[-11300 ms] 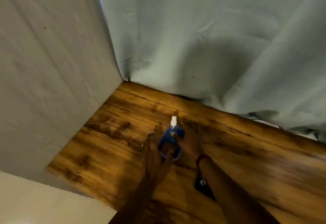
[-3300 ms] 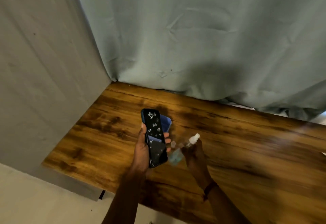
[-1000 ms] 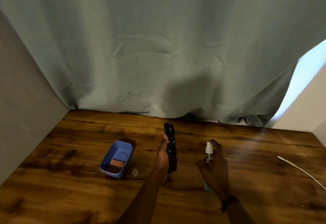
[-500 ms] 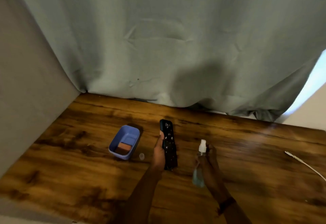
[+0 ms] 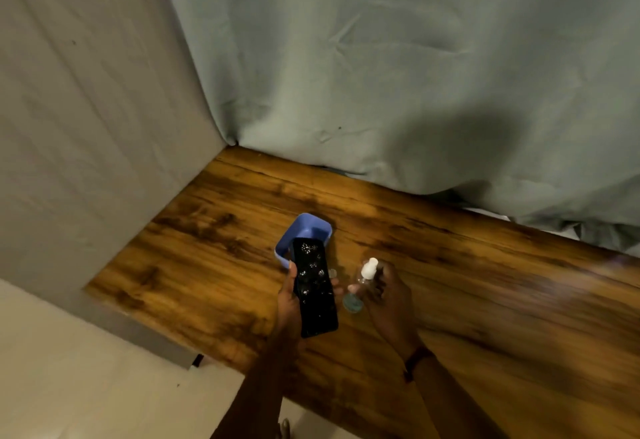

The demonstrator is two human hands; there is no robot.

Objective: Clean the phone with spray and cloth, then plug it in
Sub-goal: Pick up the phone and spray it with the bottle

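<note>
— Phone (image 5: pixel 314 288) first: where is it?

— Left hand (image 5: pixel 291 303) is wrapped around it, thumb along its left edge and fingertips showing at its right edge. It is held screen-up above the wooden table (image 5: pixel 485 300), just in front of the blue tub (image 5: pixel 304 231), and its far end covers part of the tub's near rim. Bright droplets dot the dark screen.

— Spray?

— Right hand (image 5: pixel 388 296) is clamped on the spray bottle (image 5: pixel 360 286), just right of the phone. Its white nozzle tilts up and away from the phone, and the clear base with bluish liquid points down toward the phone's side.

— Anything else near the tub?

— A small clear cap (image 5: pixel 333 272) lies on the table just right of the tub, between the phone and the bottle. A grey-green curtain (image 5: pixel 381 75) hangs behind the tub along the table's far edge. A dark band (image 5: pixel 414 362) circles the right wrist.
</note>
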